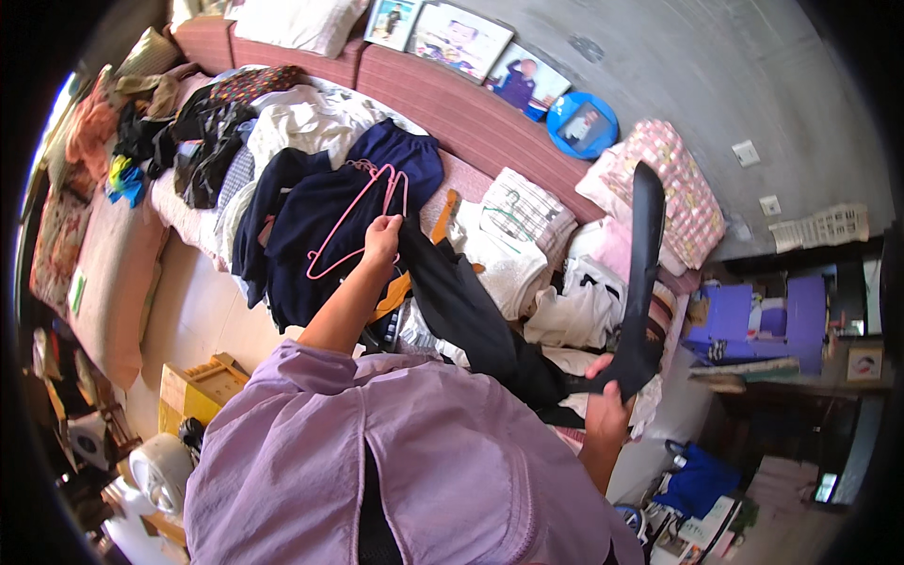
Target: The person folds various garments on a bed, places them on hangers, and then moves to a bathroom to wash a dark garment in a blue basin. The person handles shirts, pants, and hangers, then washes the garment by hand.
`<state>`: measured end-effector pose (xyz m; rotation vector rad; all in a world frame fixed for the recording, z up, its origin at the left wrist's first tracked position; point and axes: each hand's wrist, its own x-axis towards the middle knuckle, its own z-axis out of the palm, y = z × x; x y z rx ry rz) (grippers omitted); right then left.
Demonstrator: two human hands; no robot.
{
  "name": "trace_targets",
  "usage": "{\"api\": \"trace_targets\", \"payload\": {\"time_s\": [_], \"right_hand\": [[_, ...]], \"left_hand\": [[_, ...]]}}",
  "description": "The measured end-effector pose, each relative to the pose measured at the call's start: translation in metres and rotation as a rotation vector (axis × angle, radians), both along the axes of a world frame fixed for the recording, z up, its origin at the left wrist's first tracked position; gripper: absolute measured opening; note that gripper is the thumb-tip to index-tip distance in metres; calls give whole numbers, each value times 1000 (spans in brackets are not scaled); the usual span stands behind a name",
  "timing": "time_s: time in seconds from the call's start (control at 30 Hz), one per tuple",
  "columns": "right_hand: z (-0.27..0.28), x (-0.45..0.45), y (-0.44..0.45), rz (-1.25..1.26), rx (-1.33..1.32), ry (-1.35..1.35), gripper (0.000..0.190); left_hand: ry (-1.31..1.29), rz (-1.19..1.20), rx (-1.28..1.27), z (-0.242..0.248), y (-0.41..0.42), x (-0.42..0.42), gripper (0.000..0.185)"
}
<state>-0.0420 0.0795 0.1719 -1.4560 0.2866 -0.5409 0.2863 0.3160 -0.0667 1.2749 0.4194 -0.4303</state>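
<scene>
A long black garment (459,289) stretches between my two hands across my front. My left hand (383,236) pinches its upper end, close to a pink clothes hanger (339,226) that lies over dark navy clothes (311,233). My right hand (611,402) grips the other end, and a narrow black length of cloth (644,240) rises from there, blurred at its edge. Under the garment are a wooden hanger (393,296) and a white fleecy garment (505,272).
A reddish sofa (438,106) covered with heaps of clothes (212,134) spans the front. Picture frames (459,39) and a blue round item (583,126) stand along its back. A yellow wooden stool (198,395) is at lower left, a purple object (756,321) at right.
</scene>
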Motion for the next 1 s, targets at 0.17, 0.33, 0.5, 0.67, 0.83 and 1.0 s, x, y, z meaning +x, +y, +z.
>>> {"api": "trace_targets", "payload": {"time_s": [0.17, 0.33, 0.5, 0.67, 0.83, 1.0], "right_hand": [[10, 2, -16, -137, 151, -145, 57], [5, -27, -60, -451, 260, 169, 42], [-89, -87, -86, -646, 381, 557, 21], [-177, -161, -127, -766, -186, 924, 30], [-208, -183, -185, -837, -54, 810, 25], [-206, -90, -182, -658, 317, 635, 30]], "left_hand": [[-98, -321, -289, 107, -45, -34, 17], [-198, -515, -72, 137, -43, -81, 16], [20, -498, -59, 127, -28, -103, 14], [2, -508, -64, 133, -34, -107, 12], [-47, -387, -46, 170, -47, -122, 13], [-54, -548, 104, 224, -49, -148, 12]]}}
